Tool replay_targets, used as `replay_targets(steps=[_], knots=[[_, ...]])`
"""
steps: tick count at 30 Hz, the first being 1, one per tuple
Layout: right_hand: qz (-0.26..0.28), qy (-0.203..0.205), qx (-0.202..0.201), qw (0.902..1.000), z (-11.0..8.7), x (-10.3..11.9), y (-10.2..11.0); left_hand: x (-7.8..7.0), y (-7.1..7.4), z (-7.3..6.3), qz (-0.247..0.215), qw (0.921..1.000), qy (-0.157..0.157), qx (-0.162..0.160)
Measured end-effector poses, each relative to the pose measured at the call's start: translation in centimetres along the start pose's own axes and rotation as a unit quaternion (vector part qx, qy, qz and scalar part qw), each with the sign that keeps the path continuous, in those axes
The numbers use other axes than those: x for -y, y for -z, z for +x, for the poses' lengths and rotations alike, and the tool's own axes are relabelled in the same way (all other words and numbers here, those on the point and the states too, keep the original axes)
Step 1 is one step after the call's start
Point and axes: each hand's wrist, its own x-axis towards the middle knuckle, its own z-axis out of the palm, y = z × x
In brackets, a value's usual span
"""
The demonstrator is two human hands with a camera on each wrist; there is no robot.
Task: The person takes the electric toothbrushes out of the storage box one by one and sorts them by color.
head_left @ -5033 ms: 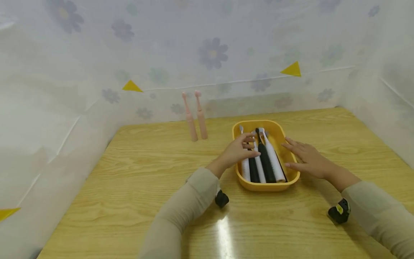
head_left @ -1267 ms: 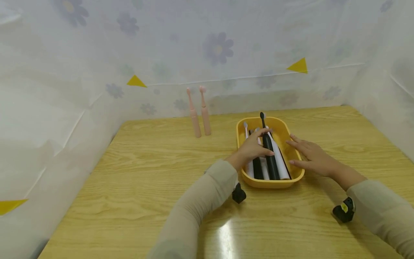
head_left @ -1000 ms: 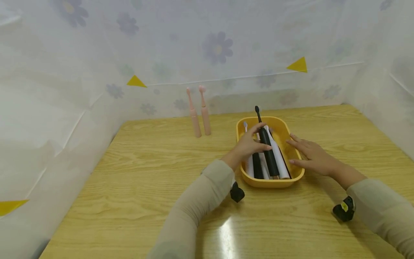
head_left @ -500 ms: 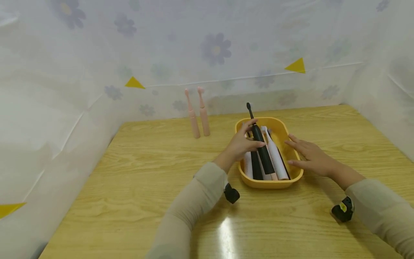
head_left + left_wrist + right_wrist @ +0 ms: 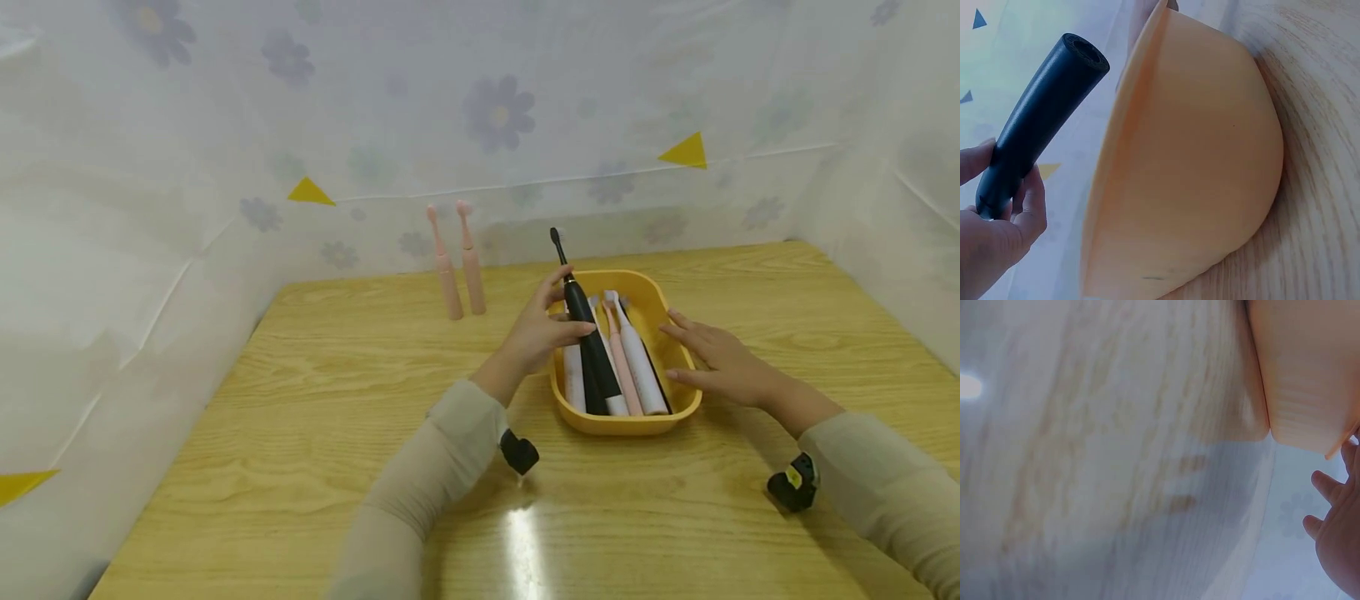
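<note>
My left hand holds a black electric toothbrush between thumb and fingers, above the left side of a yellow bin. Its brush head points up and away, past the bin's far rim. In the left wrist view the black handle is clear of the bin wall, its round base facing the camera. My right hand has its fingers extended at the bin's right rim. Inside the bin lie a pink toothbrush, a white toothbrush and several others, partly hidden by the held one.
Two pink toothbrushes lie side by side at the back of the wooden table, left of the bin. A floral white sheet with yellow triangles hangs behind and at the sides.
My left hand took hold of the black toothbrush, lifted it from among the others and carried it left. The pink toothbrush beneath is now exposed. My right hand stays at the rim.
</note>
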Motion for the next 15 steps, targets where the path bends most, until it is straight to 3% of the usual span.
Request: replay_targets(steps=[15], knots=[[0.008,-0.009,0.004,0.9999,0.1,0.8,0.1,-1.8,2.2,-2.2,0.005,0.9997,-0.018,0.018]])
